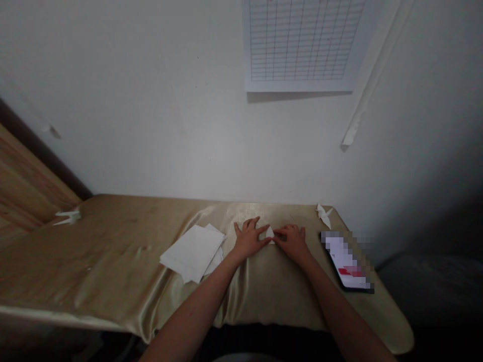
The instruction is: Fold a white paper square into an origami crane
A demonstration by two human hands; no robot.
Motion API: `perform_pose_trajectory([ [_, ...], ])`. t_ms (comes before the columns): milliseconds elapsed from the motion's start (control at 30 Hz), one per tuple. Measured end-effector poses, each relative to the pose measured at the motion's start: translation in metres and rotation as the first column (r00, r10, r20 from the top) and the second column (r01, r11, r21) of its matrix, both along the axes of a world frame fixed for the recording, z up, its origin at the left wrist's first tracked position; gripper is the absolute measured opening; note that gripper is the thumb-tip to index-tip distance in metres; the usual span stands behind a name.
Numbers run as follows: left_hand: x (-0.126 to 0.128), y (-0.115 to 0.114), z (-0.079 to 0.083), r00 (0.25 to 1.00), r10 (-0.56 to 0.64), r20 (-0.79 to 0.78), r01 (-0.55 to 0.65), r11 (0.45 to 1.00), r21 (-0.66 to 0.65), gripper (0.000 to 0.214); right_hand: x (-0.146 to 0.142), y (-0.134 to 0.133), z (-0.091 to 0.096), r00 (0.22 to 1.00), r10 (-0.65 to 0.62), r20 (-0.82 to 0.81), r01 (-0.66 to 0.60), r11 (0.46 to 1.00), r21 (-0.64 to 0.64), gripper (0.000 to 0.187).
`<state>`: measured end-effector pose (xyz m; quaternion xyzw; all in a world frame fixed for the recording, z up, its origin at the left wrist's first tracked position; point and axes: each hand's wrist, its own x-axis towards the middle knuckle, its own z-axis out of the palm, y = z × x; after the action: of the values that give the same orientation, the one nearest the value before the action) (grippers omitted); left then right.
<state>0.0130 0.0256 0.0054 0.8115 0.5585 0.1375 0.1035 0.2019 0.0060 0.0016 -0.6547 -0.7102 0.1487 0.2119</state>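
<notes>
Two hands, left hand [249, 239] and right hand [292, 243], are narrowly pinching a small white folded paper [269, 234] on gold satin cloth [113, 261] — tip pointing toward the wall [151, 125], long axis running away from the person.

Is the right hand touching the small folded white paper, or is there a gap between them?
Touching. The head view shows the right hand with its fingertips against the right side of the small folded white paper.

Dim light pales the wall [188, 125] and glints along the satin cloth [113, 251], leaving the left hand [249, 240] and right hand [293, 244] shadowed, the phone [346, 260] blurred into blocks.
</notes>
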Motion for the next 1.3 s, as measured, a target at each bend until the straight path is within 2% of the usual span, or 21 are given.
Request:
perform_pose_trajectory([
  [267,-0.0011,0.0006,0.0028,1.0,0.008,0.022,-0.008,1.0,-0.023,0.052,-0.0017,-0.0026,0.0051,1.0,0.003,0.01,-0.003,1.0,-0.004,0.026],
  [433,0.0003,0.0031,0.0004,0.995,0.058,0.079,-0.057,0.998,-0.017,0.044,-0.0025,-0.0041,0.0071,1.0,0.013,-0.011,-0.013,1.0,0.001,0.024],
  [800,0.0004,0.0042,0.0,0.983,0.076,0.167,-0.073,0.997,-0.025,0.043,-0.0023,-0.0041,0.0065,0.999,0.015,-0.031,-0.015,1.0,0.0,0.024],
  [1067,0.002,0.0072,0.0014,0.99,0.087,0.107,-0.081,0.995,-0.058,0.051,-0.005,-0.0055,0.0088,1.0,0.02,-0.007,-0.02,1.0,0.011,0.023],
  [1300,0.0004,0.0071,-0.0007,0.985,0.075,0.152,-0.071,0.997,-0.033,0.048,-0.0045,-0.0051,0.0066,1.0,0.021,-0.019,-0.021,0.999,0.028,0.023],
])
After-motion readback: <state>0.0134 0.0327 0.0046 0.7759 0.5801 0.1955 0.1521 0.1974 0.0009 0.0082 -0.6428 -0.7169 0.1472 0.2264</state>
